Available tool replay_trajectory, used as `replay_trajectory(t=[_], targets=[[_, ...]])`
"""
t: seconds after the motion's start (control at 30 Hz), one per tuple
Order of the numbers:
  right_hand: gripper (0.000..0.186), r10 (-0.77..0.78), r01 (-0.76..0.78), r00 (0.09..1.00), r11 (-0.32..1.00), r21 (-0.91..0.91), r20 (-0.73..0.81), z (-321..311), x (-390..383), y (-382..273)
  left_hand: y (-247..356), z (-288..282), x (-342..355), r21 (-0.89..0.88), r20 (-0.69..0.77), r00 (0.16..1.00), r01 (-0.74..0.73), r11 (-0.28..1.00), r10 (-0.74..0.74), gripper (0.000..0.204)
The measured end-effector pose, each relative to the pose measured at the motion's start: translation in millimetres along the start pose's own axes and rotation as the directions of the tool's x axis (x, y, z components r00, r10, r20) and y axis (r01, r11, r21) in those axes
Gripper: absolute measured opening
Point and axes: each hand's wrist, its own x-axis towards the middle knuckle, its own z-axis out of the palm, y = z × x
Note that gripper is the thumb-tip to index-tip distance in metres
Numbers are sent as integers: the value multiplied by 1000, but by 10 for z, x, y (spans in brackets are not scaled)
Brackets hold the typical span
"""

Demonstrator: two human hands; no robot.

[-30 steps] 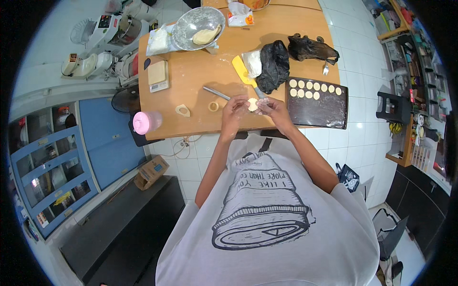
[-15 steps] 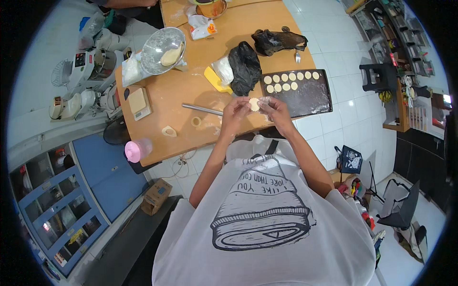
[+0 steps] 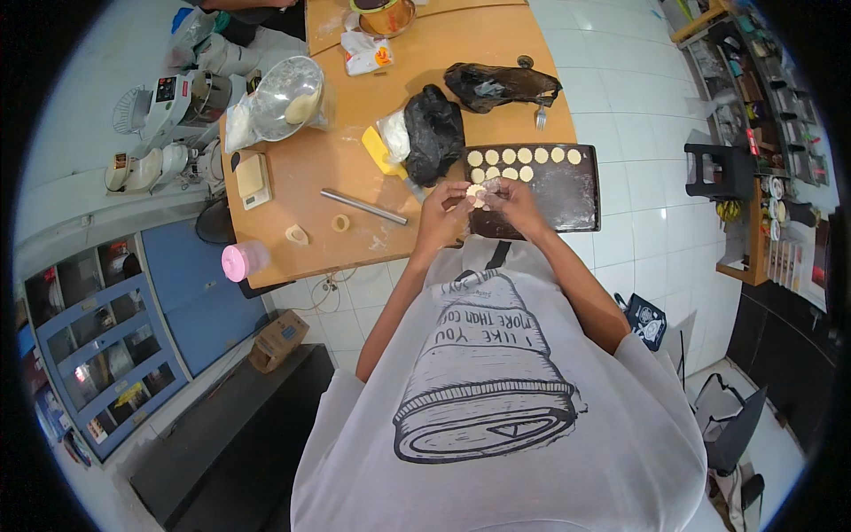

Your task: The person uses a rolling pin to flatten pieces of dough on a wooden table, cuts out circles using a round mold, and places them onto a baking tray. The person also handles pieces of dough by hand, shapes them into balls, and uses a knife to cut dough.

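Between the fingertips of my left hand [image 3: 443,215] and my right hand [image 3: 514,206] is a small pale, frilly-edged dough round [image 3: 476,197], pinched and partly hidden. Both hands are over the near left part of a dark baking tray [image 3: 569,197], which bears two rows of several dough rounds [image 3: 522,155]. Left of my hands lie a metal rod [image 3: 363,207], a ring cutter [image 3: 339,223] and a cut dough scrap [image 3: 297,235] on the wooden table [image 3: 310,164]. A yellow spatula [image 3: 377,146] lies partly under a black plastic bag [image 3: 434,133], beside a white bag [image 3: 394,133].
A bowl with dough [image 3: 284,97], a scale [image 3: 253,184] and a pink jug [image 3: 244,262] are on the table's left. Dark bag [image 3: 501,87], fork [image 3: 541,116] and orange container [image 3: 383,19] are farther back. A co-worker's arm [image 3: 245,4] shows at top. Mixers [image 3: 182,97] stand left.
My hands, with the dough round between them, have moved right relative to the table, now over the tray's left part. The view has shifted as my head moved.
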Motion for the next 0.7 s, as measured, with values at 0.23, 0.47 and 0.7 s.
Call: replay_trajectory(t=[0.23,0.47,0.7], targets=[[18,-31,28,998,999,39,60,-810,-6,26,13,652,238,-147,-57,995,72,987,-81,31],[20,-66,65,995,998,17,72,-1323,-61,241,-88,1237,321,-145,-77,987,131,981,-143,34],[19,-44,44,995,999,-6,88,-1594,-127,274,-158,1474,313,-101,-80,986,137,985,-145,34]])
